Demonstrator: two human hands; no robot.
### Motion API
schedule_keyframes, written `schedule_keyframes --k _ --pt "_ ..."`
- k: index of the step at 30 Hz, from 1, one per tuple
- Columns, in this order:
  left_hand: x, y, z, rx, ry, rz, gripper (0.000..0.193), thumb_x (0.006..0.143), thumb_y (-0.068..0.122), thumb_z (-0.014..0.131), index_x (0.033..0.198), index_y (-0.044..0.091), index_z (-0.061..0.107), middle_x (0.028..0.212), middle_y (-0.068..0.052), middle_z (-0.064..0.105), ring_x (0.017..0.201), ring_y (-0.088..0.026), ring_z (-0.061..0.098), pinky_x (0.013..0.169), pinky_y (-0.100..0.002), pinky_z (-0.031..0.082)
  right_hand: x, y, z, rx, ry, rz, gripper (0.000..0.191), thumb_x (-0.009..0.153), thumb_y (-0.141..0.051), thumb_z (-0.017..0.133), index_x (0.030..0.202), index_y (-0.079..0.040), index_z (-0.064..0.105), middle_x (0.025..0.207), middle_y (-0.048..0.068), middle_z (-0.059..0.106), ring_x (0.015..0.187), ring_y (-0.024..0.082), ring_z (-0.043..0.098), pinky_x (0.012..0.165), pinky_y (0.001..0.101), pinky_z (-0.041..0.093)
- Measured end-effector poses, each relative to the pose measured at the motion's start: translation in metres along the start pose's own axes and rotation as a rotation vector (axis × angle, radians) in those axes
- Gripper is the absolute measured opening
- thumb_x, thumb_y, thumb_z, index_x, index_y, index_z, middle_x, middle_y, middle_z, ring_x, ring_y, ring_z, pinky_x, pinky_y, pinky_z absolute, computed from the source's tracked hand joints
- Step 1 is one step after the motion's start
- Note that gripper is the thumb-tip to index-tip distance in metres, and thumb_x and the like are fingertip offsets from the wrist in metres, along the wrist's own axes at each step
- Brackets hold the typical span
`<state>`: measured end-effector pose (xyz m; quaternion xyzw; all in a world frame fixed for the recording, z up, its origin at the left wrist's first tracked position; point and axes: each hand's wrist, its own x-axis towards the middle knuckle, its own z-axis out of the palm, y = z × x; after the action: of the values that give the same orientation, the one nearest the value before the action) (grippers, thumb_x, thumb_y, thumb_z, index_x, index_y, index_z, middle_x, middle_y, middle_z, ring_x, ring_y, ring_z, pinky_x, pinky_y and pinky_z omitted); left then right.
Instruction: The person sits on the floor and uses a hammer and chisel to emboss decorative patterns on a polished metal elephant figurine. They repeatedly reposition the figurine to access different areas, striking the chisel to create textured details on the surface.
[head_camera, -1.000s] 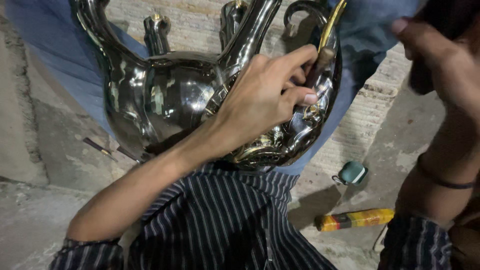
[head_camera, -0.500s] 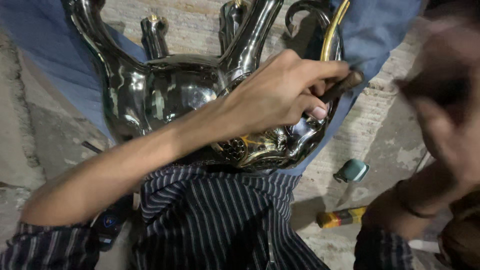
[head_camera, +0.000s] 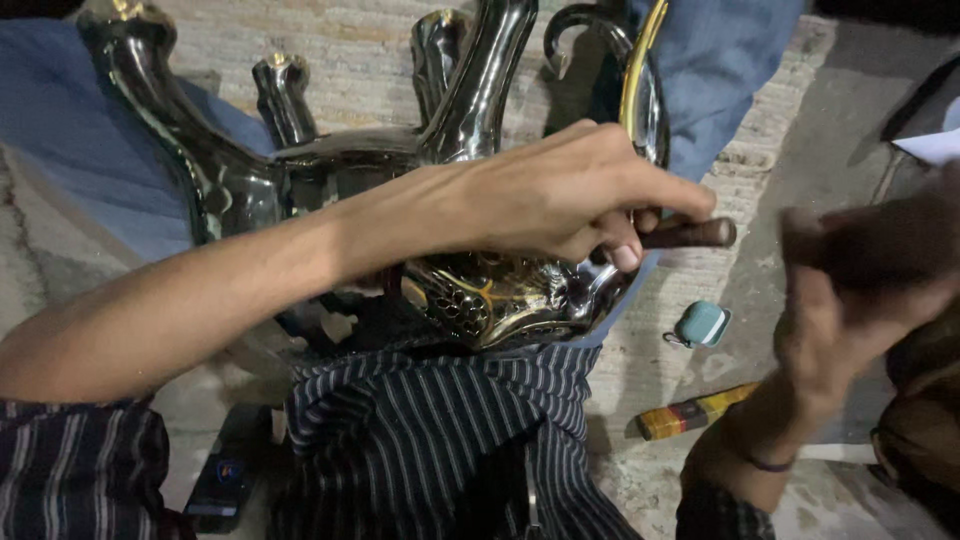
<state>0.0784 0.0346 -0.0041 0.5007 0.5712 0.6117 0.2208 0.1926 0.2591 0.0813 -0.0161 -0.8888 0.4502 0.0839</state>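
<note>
A shiny dark metal animal figure (head_camera: 340, 180) with gold trim lies legs-up on my lap, over striped cloth (head_camera: 430, 440). My left hand (head_camera: 560, 195) reaches across it from the left and is closed on a brown cylindrical tool handle (head_camera: 695, 234), which sticks out to the right beside the figure's ornate gold-patterned part (head_camera: 480, 300). The tool's working end is hidden under my fingers. My right hand (head_camera: 850, 300), with a dark band on its wrist, hangs blurred at the right, apart from the figure; its fingers cannot be made out.
A blue cloth (head_camera: 80, 150) lies under the figure on the rough concrete floor (head_camera: 640, 370). A small teal case (head_camera: 700, 323) and an orange-yellow tube (head_camera: 695, 412) lie to the right. A dark flat device (head_camera: 225, 470) sits lower left. White paper (head_camera: 935, 145) is at the right edge.
My left hand has slid right along the figure, and the tool handle now pokes out to the right. My right hand has dropped from the upper right to mid right, blurred by motion.
</note>
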Motion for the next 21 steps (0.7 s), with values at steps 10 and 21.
schedule_keyframes --k 10,21 --pt "0.003 0.006 -0.018 -0.137 -0.137 0.108 0.026 0.099 0.004 0.070 0.124 0.002 0.066 0.065 0.004 0.057 0.052 -0.004 0.053 0.045 -0.026 0.034 -0.046 0.025 0.002 0.004 0.118 -0.072 0.055 0.096 -0.008 0.073 0.147 -0.015 0.053 0.117 0.003 0.067 0.098 0.016 0.066 0.084 0.0270 0.055" --pt "0.000 0.022 -0.020 -0.273 -0.247 -0.019 0.029 0.107 0.014 0.056 0.134 0.012 0.065 0.063 0.005 0.056 0.043 -0.003 0.041 0.038 -0.024 0.029 -0.096 0.058 0.009 -0.154 0.348 -0.028 0.043 0.107 -0.009 0.069 0.146 -0.006 0.052 0.120 0.013 0.063 0.097 0.022 0.062 0.092 0.0299 0.048"
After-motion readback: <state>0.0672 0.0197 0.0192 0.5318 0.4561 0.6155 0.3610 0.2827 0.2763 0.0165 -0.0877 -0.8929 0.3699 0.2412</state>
